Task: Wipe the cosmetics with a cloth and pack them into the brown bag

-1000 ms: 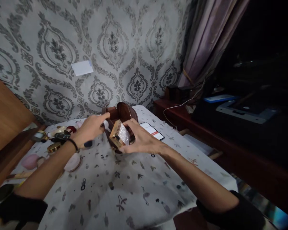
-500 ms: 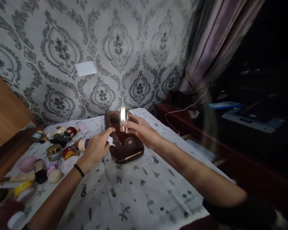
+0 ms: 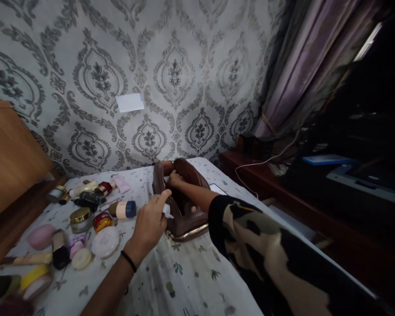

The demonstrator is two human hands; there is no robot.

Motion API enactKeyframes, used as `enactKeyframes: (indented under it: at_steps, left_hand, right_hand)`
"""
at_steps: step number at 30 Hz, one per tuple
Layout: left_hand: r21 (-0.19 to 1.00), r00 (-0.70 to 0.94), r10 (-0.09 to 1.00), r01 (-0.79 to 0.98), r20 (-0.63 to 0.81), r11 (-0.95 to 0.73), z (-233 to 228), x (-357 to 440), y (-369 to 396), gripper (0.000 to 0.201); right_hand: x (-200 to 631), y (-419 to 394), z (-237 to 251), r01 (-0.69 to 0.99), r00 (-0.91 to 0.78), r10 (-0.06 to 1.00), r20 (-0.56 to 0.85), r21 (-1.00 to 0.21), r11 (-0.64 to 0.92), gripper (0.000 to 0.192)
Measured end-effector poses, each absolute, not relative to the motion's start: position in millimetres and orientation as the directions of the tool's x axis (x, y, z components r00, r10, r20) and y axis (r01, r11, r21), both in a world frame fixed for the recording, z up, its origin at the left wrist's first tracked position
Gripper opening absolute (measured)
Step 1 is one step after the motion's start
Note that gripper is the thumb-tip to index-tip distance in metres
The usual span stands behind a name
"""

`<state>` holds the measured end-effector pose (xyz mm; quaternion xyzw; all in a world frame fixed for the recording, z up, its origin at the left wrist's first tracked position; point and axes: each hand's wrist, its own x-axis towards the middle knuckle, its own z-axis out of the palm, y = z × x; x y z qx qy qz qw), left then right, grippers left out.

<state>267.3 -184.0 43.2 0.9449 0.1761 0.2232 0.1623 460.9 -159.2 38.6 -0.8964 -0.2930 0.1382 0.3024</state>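
A brown zippered bag [image 3: 187,226] stands unzipped on the patterned cloth, its mouth gaping. My left hand [image 3: 151,215] is closed at the near left rim of the bag. A small white item [image 3: 166,210] pokes out from its fingers; its kind is unclear. My right hand [image 3: 176,179] reaches down inside the bag, and the bag's interior hides its fingers and anything in them. Left of my left hand lies a bottle with a dark blue cap [image 3: 127,209]. Close by are a round white container [image 3: 105,242] and a red-lidded amber jar [image 3: 102,222].
Several cosmetics cover the left side, among them a gold-lidded jar [image 3: 80,219], a pink sponge [image 3: 41,237] and a yellow-lidded jar [image 3: 36,281]. Patterned wallpaper [image 3: 174,70] rises behind. On the right stands a dark red wooden unit [image 3: 237,162] with a white cable [image 3: 266,161].
My right hand has taken a shiny, gold-silver cylindrical item down into the bag; that item is now out of sight. The bag's mouth is wider. My left hand stays at the rim.
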Motion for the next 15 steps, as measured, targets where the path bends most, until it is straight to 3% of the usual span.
enactKeyframes:
  at_steps: [6, 15]
  left_hand:
    - [0.391, 0.859, 0.394, 0.256, 0.328, -0.884, 42, 269, -183, 0.077]
    - [0.387, 0.852, 0.395, 0.255, 0.342, -0.886, 38, 270, -182, 0.076]
  right_hand:
    - [464, -154, 20, 0.509, 0.799, 0.580, -0.157, -0.338, -0.792, 0.044]
    - [462, -160, 27, 0.656, 0.724, 0.674, -0.148, -0.154, -0.739, 0.052]
